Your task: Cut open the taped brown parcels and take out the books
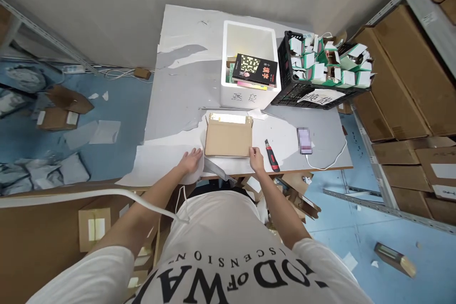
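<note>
A flat brown cardboard box (228, 138) lies near the table's front edge, with shiny tape and a white label along its far side. At its near right corner, my right hand (256, 159) is closed with the fingers gripping the edge. My left hand (191, 160) rests palm down, fingers outstretched, on a white sheet (156, 161) left of the box. Between that hand and the box, a grey strip (216, 168) hangs toward the edge. Right of my right hand lies a red and black utility knife (272, 156).
A white foam bin (249, 96) holding books stands behind the box. Beside it is a black crate (281, 97) full of green-and-white cartons. A phone (304, 141) with a white cable lies at right. Cardboard boxes (409, 66) fill the right-hand shelves; packages and scraps litter the blue floor.
</note>
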`<state>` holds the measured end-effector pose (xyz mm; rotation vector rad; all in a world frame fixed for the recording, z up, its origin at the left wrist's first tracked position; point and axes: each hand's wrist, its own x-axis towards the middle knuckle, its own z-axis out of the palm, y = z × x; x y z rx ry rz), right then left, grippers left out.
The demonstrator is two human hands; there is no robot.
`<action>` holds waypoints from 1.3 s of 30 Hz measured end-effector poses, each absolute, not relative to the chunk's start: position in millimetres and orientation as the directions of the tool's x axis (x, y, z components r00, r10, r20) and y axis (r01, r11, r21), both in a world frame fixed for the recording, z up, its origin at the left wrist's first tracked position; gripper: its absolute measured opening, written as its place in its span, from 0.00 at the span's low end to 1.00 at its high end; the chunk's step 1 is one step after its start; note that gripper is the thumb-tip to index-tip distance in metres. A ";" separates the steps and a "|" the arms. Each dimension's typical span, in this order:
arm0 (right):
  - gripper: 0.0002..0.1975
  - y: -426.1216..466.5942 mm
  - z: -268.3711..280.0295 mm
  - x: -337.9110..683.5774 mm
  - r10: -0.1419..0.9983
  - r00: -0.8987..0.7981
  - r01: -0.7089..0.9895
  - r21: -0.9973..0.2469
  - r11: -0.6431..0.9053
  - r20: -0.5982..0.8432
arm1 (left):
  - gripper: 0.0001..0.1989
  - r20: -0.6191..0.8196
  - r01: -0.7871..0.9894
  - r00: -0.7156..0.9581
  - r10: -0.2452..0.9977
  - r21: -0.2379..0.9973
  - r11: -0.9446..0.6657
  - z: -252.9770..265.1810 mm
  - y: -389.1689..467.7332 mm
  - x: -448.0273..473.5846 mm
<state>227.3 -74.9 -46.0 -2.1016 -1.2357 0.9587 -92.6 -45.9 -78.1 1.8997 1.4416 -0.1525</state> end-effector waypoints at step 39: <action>0.19 -62.3 27.3 250.3 0.953 0.196 0.705 -0.642 -0.301 -0.232 | 0.28 -0.136 0.528 -0.166 0.977 0.824 0.205 9.1 -49.4 -20.6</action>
